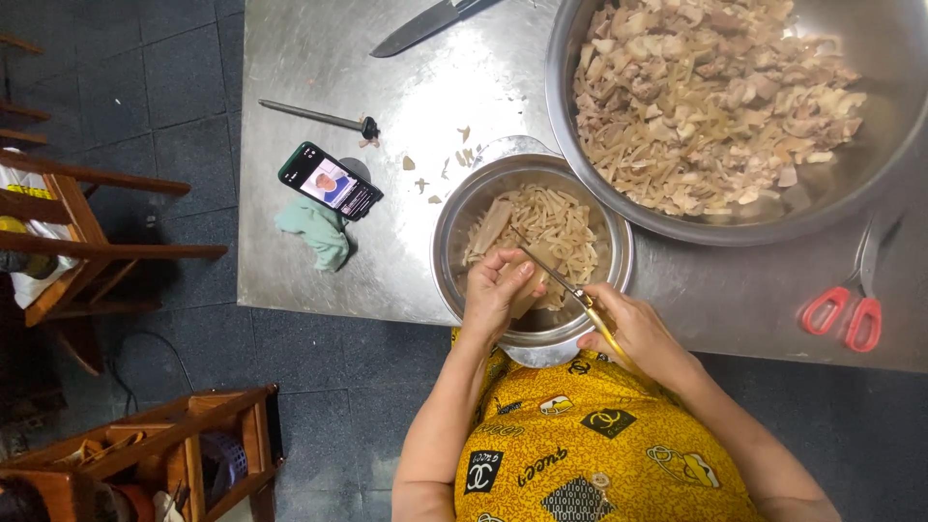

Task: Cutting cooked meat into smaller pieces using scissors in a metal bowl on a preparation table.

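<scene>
Pale strip of meat (525, 287) sits in your left hand (493, 295), held over the near edge of the small steel bowl (619, 253), fingers closed round it. Going left to right across the scene: wooden chairs (87, 242) on the dark tile floor, then the steel table (319, 87). On its left part lies a phone (330, 181) w/ lit screen, resting on a green cloth (317, 230); above that a thin dark rod (319, 118), and a knife (425, 24) near the far edge. Small scraps (440, 169) lie scattered beside the bowl. The small bowl holds cut pale strips (556, 227). Your right hand (633, 329) is clamped on yellow-handled scissors (565, 280), blades pointing up-left across the bowl, just beside the strip; can't tell if blades touch it. Behind, a big steel basin (580, 145) is piled w/ chopped pieces (706, 97). Far right, red-handled scissors (851, 300) lie on the table, well apart from your hands.
</scene>
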